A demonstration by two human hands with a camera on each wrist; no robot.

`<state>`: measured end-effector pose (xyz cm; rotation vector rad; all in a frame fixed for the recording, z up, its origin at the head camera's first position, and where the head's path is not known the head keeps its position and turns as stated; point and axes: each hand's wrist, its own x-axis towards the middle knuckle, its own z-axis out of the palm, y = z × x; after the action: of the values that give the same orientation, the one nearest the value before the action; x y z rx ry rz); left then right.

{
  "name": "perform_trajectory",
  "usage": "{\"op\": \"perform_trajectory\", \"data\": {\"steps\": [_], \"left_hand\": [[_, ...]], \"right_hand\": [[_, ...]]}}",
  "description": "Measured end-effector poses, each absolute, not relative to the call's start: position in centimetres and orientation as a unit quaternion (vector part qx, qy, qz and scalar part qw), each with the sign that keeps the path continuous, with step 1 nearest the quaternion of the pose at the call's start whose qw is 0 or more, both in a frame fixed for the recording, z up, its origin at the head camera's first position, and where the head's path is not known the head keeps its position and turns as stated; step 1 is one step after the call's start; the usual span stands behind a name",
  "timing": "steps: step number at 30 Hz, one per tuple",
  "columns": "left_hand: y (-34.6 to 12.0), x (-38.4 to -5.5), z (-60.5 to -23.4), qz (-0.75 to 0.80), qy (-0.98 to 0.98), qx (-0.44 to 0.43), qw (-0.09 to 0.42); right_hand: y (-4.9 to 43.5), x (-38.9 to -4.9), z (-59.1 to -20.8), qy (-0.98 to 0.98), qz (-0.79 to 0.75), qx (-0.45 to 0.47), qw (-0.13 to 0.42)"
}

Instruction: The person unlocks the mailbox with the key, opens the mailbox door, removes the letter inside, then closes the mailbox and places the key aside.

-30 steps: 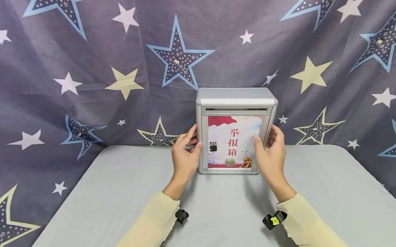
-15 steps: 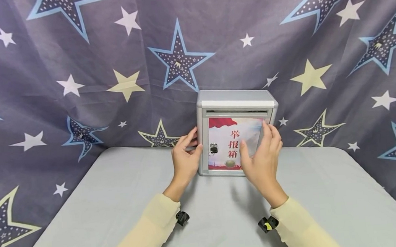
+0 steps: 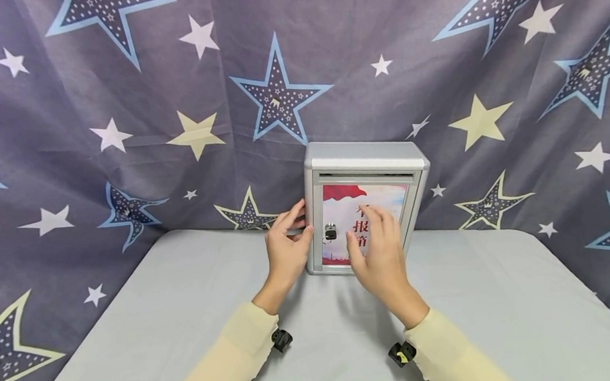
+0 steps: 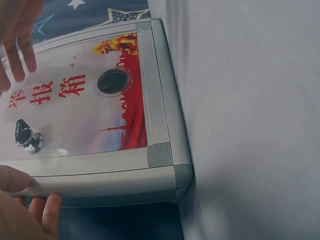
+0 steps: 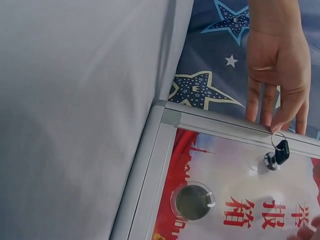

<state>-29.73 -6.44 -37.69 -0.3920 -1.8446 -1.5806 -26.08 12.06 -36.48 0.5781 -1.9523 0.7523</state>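
Observation:
A silver metal suggestion box (image 3: 366,155) stands upright on the table, its front panel printed with red Chinese characters. My left hand (image 3: 286,251) grips its left edge, thumb at the front and fingers along the side. A lock (image 5: 270,161) on the left of the panel has a black-headed key (image 5: 283,151) with a ring in it. In front of the panel my right hand (image 3: 382,259) holds nothing; its fingers are spread and lightly bent, covering part of the lettering. Whether its fingertips touch the panel is not clear.
A narrow slot (image 3: 366,175) runs across the box's front near the top. The table (image 3: 197,316) has a pale grey cover. Behind the box hangs a dark star-patterned curtain (image 3: 260,158). A round window (image 4: 113,81) sits low in the panel.
My right hand has let go of the box's right side and moved left across the front panel toward the lock. The left hand stays on the left edge.

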Motion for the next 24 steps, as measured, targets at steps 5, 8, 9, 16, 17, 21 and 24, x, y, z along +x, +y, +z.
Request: {"op": "perform_trajectory", "data": {"steps": [5,8,9,16,17,21,24], "left_hand": [[-6.3,-29.0,-36.9,-0.607,-0.704,-0.152,0.336],[-6.0,-27.7,-35.7,-0.608,-0.702,-0.152,0.337],[-5.9,-27.3,-35.3,-0.608,-0.702,-0.153,0.338],[-5.9,-26.9,-35.0,-0.605,-0.704,-0.151,0.341],[-5.9,-26.9,-35.0,-0.605,-0.703,-0.152,0.341],[-5.9,-26.8,-35.0,-0.608,-0.701,-0.154,0.339],[-5.8,-26.9,-35.0,-0.609,-0.701,-0.154,0.338]], "right_hand": [[11.9,-26.5,-36.8,-0.803,0.285,0.277,0.443],[11.9,-26.9,-37.2,-0.803,0.264,0.296,0.445],[11.9,-27.0,-37.3,-0.802,0.258,0.302,0.446],[11.0,-27.5,-37.7,-0.797,0.225,0.333,0.450],[10.9,-27.6,-37.7,-0.795,0.223,0.339,0.451],[10.4,-27.7,-37.7,-0.784,0.225,0.361,0.452],[10.3,-27.9,-37.8,-0.776,0.231,0.373,0.452]]}}
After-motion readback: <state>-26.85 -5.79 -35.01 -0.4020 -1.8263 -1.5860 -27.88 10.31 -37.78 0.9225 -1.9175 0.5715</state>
